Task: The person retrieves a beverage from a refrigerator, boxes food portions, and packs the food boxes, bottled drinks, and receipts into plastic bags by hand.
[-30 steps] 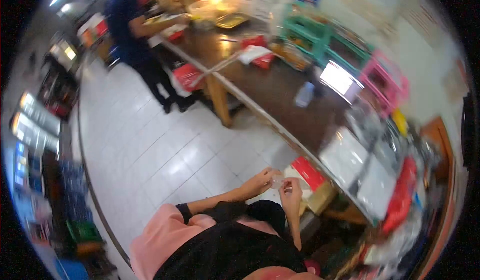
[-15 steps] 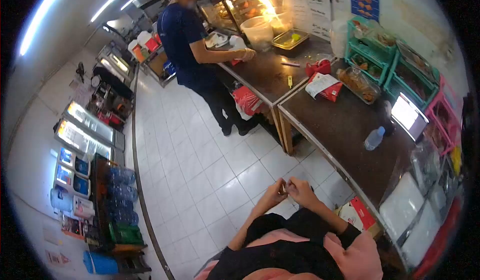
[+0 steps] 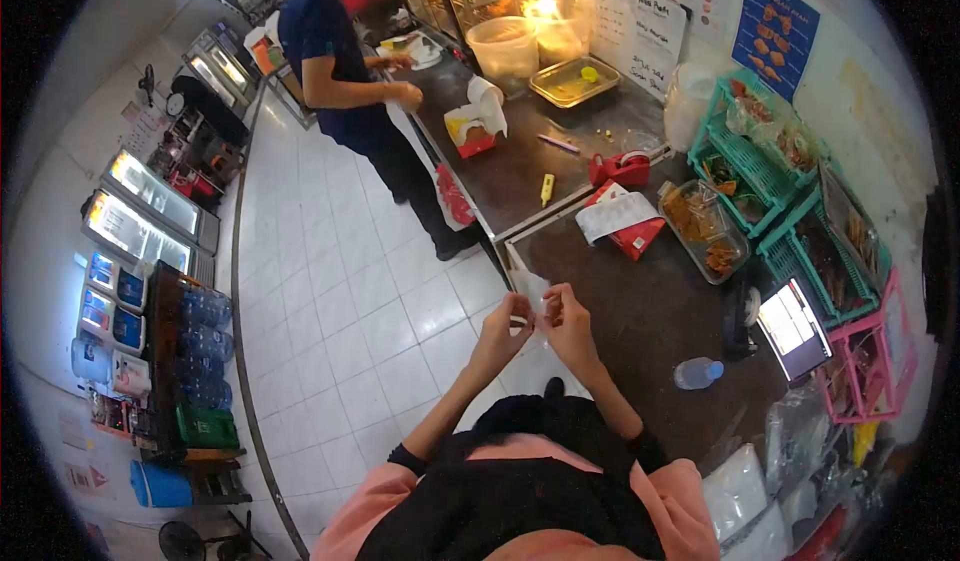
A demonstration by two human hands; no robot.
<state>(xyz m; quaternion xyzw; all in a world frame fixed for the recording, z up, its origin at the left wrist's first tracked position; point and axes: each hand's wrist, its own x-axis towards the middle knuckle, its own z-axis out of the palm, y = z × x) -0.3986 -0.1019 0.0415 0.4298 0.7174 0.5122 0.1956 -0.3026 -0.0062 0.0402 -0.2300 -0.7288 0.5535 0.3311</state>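
A thin, translucent plastic bag [image 3: 530, 283] is stretched between my two hands, above the corner of the dark counter. My left hand [image 3: 503, 333] pinches its near left side with bent fingers. At the other side my right hand [image 3: 568, 326] grips the plastic between thumb and fingers. Beyond my hands lie a red box with a white paper slip [image 3: 622, 223] and a yellow marker [image 3: 547, 190]. To the right a small water bottle [image 3: 697, 373] lies on its side beside a lit tablet screen [image 3: 793, 329].
A co-worker [image 3: 335, 71] in dark blue stands at the far counter near an open red box [image 3: 472, 133]. Behind are a metal tray [image 3: 575, 83], a red tape dispenser [image 3: 620, 169] and a food tray [image 3: 704, 229]. Green baskets [image 3: 800, 251] line the wall; plastic packs [image 3: 745, 491] lie front right.
I have moved closer to the counter, and my hands are now further forward with the plastic showing between them. The co-worker's hands have drawn back; the open red box is now in sight.
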